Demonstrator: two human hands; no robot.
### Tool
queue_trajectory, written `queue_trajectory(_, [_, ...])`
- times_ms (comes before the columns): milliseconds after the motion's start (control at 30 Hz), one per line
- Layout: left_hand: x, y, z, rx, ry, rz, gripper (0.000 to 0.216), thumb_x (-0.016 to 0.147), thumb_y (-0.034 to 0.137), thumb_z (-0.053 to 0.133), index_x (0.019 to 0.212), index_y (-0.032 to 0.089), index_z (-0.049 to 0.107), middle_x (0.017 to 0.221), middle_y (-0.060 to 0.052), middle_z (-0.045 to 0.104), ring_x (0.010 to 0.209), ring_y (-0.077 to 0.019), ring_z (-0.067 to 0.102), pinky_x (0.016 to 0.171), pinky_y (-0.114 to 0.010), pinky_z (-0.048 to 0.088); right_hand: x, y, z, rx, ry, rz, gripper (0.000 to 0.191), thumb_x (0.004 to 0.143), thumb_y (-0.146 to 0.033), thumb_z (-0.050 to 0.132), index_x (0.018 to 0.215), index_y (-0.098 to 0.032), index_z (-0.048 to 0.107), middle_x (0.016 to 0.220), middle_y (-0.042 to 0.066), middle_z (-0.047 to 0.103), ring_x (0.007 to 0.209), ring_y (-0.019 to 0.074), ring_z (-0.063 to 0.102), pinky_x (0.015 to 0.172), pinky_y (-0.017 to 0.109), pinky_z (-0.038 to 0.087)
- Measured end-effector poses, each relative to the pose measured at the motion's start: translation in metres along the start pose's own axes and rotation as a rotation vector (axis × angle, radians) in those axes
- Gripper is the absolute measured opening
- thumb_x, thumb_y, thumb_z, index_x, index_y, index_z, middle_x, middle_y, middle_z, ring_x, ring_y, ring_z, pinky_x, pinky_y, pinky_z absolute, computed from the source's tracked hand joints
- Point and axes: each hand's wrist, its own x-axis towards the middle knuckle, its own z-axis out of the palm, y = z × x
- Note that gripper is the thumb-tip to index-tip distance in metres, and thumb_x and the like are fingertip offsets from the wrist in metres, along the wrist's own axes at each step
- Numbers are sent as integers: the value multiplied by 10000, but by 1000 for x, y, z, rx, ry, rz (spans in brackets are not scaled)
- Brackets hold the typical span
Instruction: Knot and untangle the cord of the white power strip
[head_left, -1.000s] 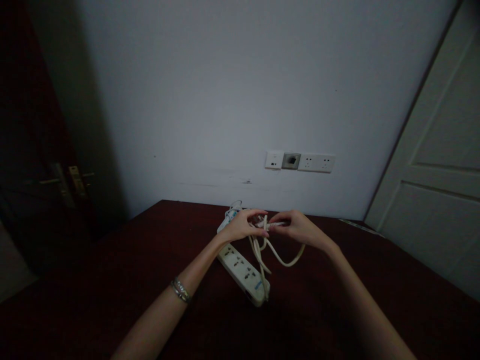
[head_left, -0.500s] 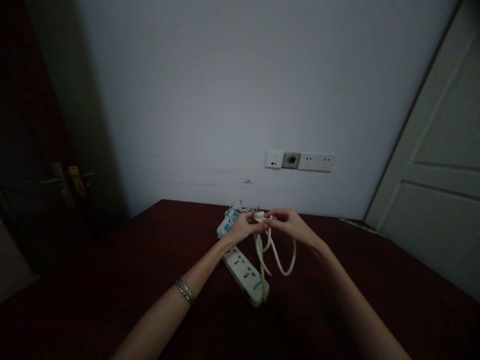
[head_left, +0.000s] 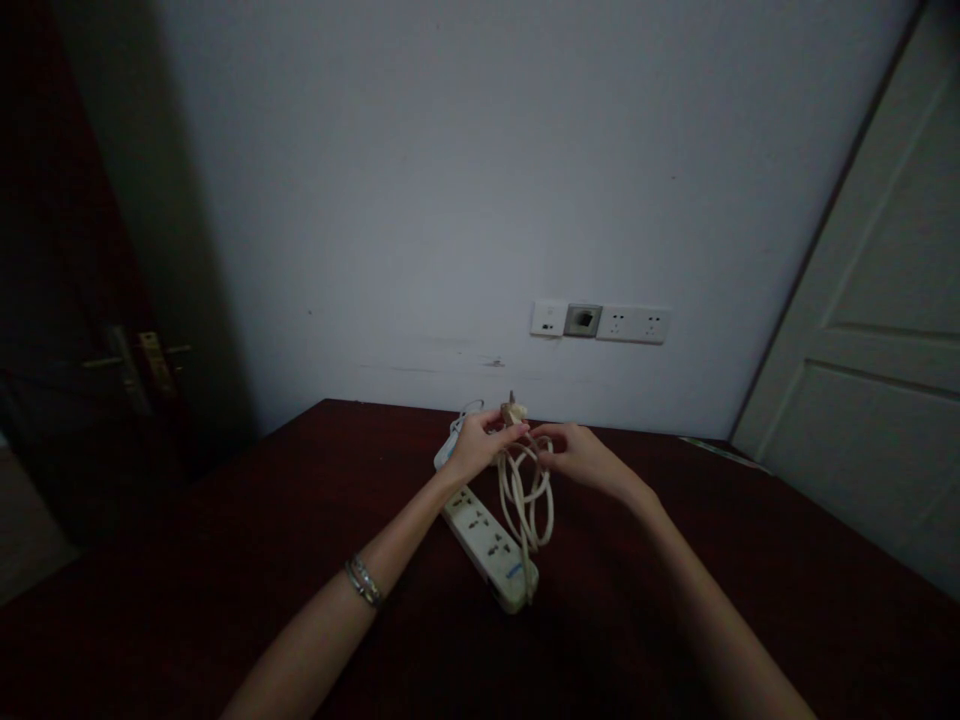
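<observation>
Hands clenched on coiled cord (head_left: 525, 490), left grip (head_left: 480, 447), right grip (head_left: 581, 457), power strip (head_left: 487, 545) beneath, wall sockets (head_left: 600, 323) behind

We see one view only, head-worn camera, facing forward and down. Fingertips (head_left: 517, 432) sit mid-frame, at arm's reach, fairly near. Beyond fingers: wall (head_left: 450, 200). Below fingers: dark table (head_left: 187, 560). No second view shares scene.

Two power strips (head_left: 491, 545), one cord (head_left: 525, 490)
</observation>
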Motion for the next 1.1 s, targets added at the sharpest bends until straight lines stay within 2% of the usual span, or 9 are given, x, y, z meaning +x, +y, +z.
queue_trajectory(100, [1,15,-1,-95,83,-10,355,637,388,721,848,105,686,816,-77,684,710,-166,618,678,-284,489,-2,-1,-1,-86,-10,12,268,685,-212,575,931,-160,666,771,26,650,663,139,555,618,252,413])
queue_trajectory(233, [0,31,0,-210,130,-11,357,637,371,729,859,98,667,813,-79,677,701,-158,617,651,-278,515,1,4,2,-30,-66,58,318,661,-168,558,970,-148,631,750,11,623,633,119,527,584,229,396])
queue_trajectory(400, [0,45,-1,-325,201,26,348,660,382,713,880,121,651,855,-70,665,767,-157,618,643,-279,539,5,11,6,-18,-54,85,294,680,-141,488,945,-140,616,749,22,608,642,117,512,574,220,379])
queue_trajectory(600, [-3,61,-3,-403,242,108,297,711,368,684,856,113,639,880,-75,652,788,-137,612,699,-283,539,7,7,5,213,-120,293,229,645,-108,442,831,-134,573,646,2,568,513,75,450,484,187,336])
queue_trajectory(733, [-7,76,-6,-418,227,190,258,739,350,665,869,129,638,887,-69,647,803,-141,616,715,-294,543,10,25,8,275,-186,400,258,635,-104,435,865,-167,532,615,-21,539,454,61,448,437,165,333])
queue_trajectory(867, [-10,101,-27,-451,305,346,243,746,366,662,861,154,635,921,-59,644,857,-148,622,766,-296,538,8,56,13,152,-189,533,283,650,-82,403,889,-191,510,648,-20,533,438,69,483,450,210,429])
queue_trajectory(933, [-10,113,-42,-422,363,418,251,746,382,661,862,161,633,923,-55,646,855,-148,625,776,-288,537,6,64,13,183,-218,573,330,639,-60,390,918,-197,499,679,-18,541,461,68,502,469,225,463])
queue_trajectory(1100, [-10,131,-72,-357,497,510,245,769,401,635,845,169,627,880,-51,648,838,-144,625,777,-265,530,7,63,13,312,-289,492,381,613,-51,423,956,-214,455,766,-16,578,539,71,552,493,193,483])
